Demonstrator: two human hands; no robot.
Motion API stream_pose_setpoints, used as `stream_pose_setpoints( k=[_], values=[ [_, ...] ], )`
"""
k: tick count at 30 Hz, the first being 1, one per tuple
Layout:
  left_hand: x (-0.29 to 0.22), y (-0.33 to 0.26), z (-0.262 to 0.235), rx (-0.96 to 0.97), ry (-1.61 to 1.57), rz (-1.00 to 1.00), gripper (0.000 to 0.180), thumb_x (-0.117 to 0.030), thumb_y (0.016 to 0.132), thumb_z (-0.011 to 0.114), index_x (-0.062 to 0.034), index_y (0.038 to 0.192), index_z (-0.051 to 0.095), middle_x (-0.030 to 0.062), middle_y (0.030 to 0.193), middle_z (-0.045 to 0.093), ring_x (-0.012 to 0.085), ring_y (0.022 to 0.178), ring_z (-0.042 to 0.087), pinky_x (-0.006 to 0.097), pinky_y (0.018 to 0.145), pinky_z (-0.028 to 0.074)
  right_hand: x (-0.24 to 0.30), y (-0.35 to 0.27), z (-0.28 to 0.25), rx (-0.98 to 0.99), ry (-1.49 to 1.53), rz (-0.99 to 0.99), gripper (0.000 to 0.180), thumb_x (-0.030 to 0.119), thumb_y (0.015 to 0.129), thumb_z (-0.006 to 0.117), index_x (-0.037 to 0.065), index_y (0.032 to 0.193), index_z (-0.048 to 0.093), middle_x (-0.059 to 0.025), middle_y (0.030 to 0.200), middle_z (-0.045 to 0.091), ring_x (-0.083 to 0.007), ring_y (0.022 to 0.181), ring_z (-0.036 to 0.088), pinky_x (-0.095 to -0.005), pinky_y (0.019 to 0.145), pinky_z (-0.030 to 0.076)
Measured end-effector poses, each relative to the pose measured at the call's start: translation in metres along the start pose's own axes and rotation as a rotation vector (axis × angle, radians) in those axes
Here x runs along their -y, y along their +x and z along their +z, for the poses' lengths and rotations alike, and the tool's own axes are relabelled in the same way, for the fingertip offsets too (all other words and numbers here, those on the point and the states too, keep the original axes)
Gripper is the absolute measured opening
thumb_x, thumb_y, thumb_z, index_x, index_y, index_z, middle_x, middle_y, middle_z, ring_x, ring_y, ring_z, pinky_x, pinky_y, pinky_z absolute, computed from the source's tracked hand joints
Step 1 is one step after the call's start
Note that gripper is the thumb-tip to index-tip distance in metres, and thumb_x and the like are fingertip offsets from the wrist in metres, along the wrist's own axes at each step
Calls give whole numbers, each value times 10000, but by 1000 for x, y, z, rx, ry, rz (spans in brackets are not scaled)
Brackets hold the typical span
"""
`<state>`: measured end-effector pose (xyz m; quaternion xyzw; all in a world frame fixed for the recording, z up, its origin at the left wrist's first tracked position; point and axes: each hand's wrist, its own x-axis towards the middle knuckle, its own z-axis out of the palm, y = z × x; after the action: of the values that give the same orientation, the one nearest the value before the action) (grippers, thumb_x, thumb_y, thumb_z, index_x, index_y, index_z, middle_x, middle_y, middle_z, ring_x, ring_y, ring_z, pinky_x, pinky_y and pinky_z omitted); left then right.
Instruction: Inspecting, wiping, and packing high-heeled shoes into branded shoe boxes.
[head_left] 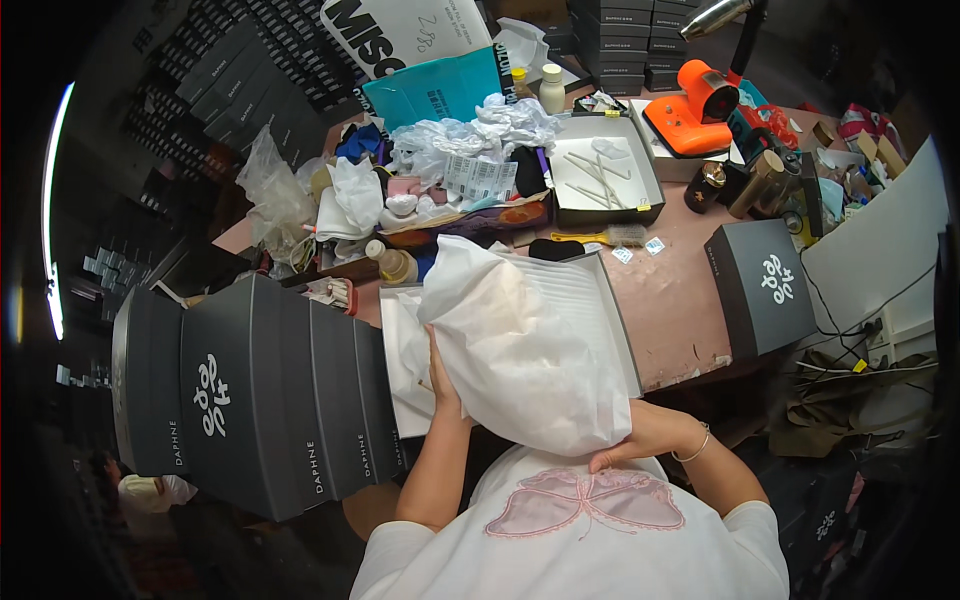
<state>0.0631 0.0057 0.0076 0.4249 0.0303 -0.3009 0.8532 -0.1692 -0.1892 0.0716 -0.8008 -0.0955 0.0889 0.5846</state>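
Observation:
Between my two hands is a bundle in white wrapping paper (530, 350), tilted, with a pale shape showing faintly through it; what it contains is hidden. My left hand (444, 380) grips its left side, the fingers partly behind the paper. At its lower right end, my right hand (650, 432) holds the paper with the thumb turned toward my shirt. Beneath and behind the bundle lies an open shoebox (618, 320) with a white inside, partly covered by it. Loose white paper (402, 350) shows in the box's left part.
Dark grey shoeboxes (250, 390) stand in a row at the left. Another dark box (765, 285) sits at the table's right edge. Behind are a tray with white sticks (600, 185), a yellow-handled brush (610, 237), crumpled paper (470, 140) and an orange device (690, 115).

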Motion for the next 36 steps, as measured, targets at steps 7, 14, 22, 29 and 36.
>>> stream_pose_setpoints(
  k=[7, 14, 22, 29, 36],
  values=[
    [-55, 81, 20, -147, -305, 282, 520, -461, 1002, 393, -19, 1243, 525, 117, 1167, 618, 277, 995, 629, 376, 863, 518, 12, -61, -24, -369, 341, 417, 509, 222, 690, 848, -48, 1059, 622, -76, 943, 663, -134, 838, 605, -262, 747, 485],
    [78, 24, 38, 721, 1300, 647, 257, -235, 801, 691, -16, 908, 612, 165, 925, 619, 373, 871, 590, 407, 779, 484, 27, -91, -31, -788, -116, 509, 396, 149, 666, 828, -40, 959, 641, -102, 822, 663, -195, 712, 629, -303, 664, 494],
    [83, -6, 34, 423, 137, -493, 892, -694, 852, 487, -91, 1469, 264, 103, 1431, 411, 210, 1294, 407, 441, 1074, 310, 14, -15, 12, -467, -639, 221, 351, 194, 708, 789, 24, 934, 581, -208, 1079, 561, -394, 914, 588, -432, 744, 501],
    [26, -21, 15, 426, 1057, -187, 710, -650, 932, 378, -54, 1281, 539, 120, 1212, 595, 221, 1180, 500, 337, 1003, 362, 7, 14, 11, -299, -449, 162, 356, 264, 752, 758, 17, 896, 545, -200, 981, 534, -374, 880, 570, -428, 733, 494],
    [44, -24, 60, 178, -367, -468, 700, -621, 879, 481, -34, 1259, 497, 118, 1055, 617, 234, 1121, 560, 429, 943, 463, 5, 30, 8, -70, -421, 118, 435, 416, 852, 648, 8, 921, 517, -226, 964, 540, -402, 758, 597, -435, 657, 511]
  ],
)
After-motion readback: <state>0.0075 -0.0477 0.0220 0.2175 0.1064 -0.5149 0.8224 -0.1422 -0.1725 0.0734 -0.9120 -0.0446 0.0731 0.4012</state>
